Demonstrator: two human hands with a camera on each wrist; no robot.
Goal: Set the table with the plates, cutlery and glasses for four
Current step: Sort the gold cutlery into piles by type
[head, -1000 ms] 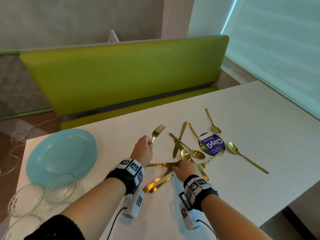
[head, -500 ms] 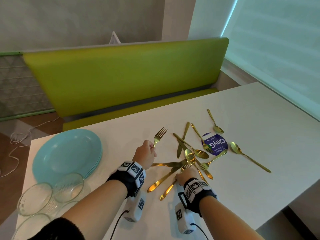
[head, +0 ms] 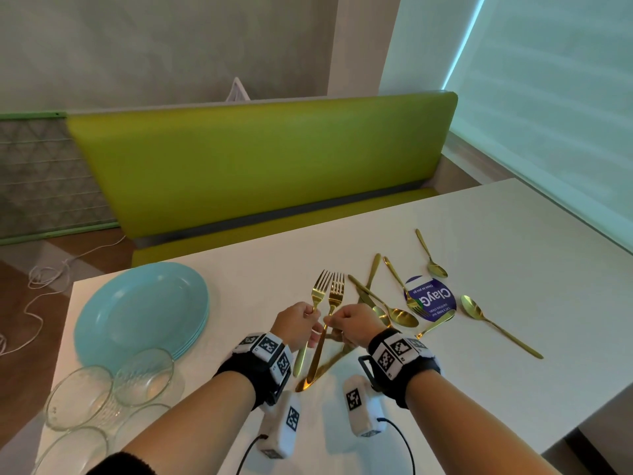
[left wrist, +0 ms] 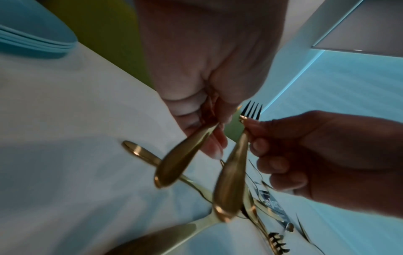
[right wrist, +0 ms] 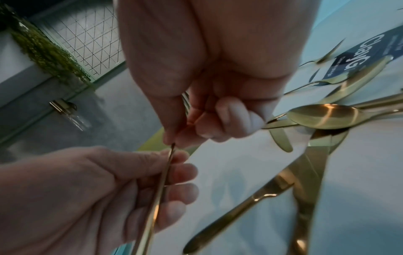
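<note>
My left hand (head: 301, 320) grips the handle of a gold fork (head: 320, 286), tines pointing away, above the white table (head: 479, 389). Beside it my right hand (head: 356, 323) pinches a second gold fork (head: 337, 286) by its neck; the two forks are almost parallel. In the left wrist view the left fork's handle (left wrist: 183, 160) and the right fork (left wrist: 231, 181) hang side by side. A stack of teal plates (head: 144, 313) lies at the left, with clear glasses (head: 144, 375) in front of it. Loose gold knives (head: 329, 365), spoons (head: 493, 320) and another fork lie under and right of my hands.
A round blue sticker (head: 431, 298) sits on the table among the cutlery. A green bench (head: 260, 166) runs along the table's far side. The table's right half is bare. White cables lie on the floor at the left.
My right hand has lifted a second fork out of the pile and brought it up beside the fork in my left hand. The left hand has risen slightly.
</note>
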